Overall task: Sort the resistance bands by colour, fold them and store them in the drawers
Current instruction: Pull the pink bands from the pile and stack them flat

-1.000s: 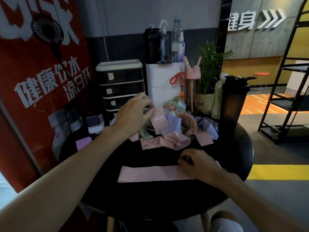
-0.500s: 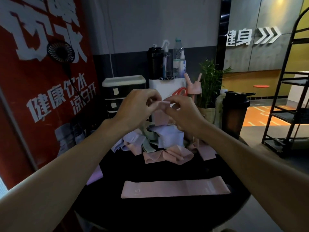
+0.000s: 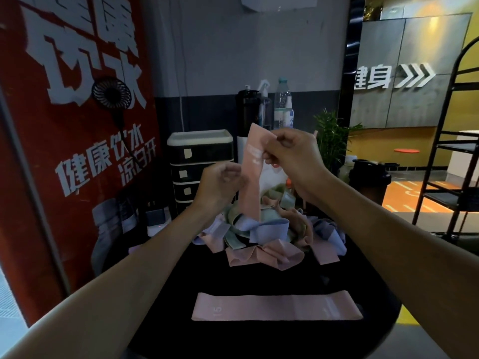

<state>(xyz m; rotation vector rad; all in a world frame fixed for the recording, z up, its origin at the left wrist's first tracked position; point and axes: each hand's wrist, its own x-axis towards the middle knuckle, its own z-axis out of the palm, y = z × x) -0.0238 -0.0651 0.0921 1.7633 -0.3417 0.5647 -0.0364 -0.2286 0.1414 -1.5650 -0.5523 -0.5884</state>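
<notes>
Bare left hand [image 3: 220, 186] — bare right hand [image 3: 295, 161]

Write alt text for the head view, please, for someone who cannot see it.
The right hand pinches the top of a raised pink band over a pile of pink, lilac and green bands on a black table, the left hand at its edge. A flat pink band lies nearer.

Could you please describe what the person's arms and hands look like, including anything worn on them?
The left forearm and right forearm are bare to the frame edge; no sleeves show. The left hand and right hand wear no gloves, and no watch, bracelet or ring is visible, though dim light could hide a thin ring.
</notes>
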